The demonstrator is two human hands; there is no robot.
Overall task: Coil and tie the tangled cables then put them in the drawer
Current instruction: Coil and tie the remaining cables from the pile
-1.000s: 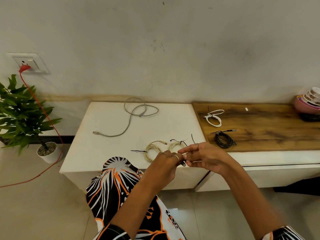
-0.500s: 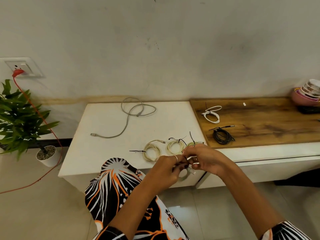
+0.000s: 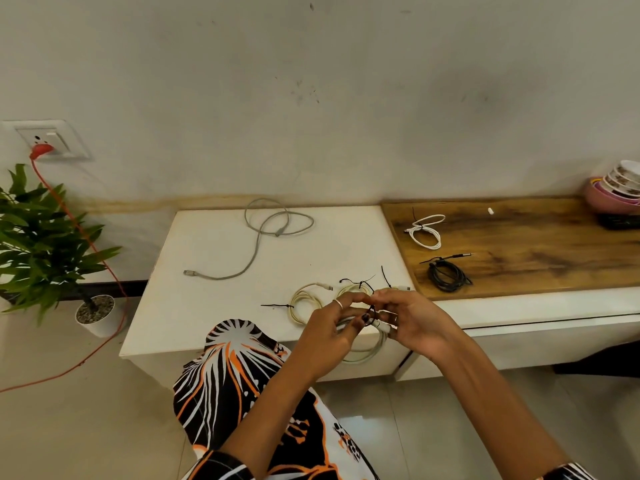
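Since 0.5 s ago both hands dropped slightly; left hand [image 3: 327, 336] and right hand [image 3: 414, 323] pinch cream cable coil [image 3: 372, 349], black tie [image 3: 371, 311] mostly hidden by fingers.

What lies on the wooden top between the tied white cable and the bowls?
Head view: only a small white piece between the white cable and the bowls; otherwise bare wood.
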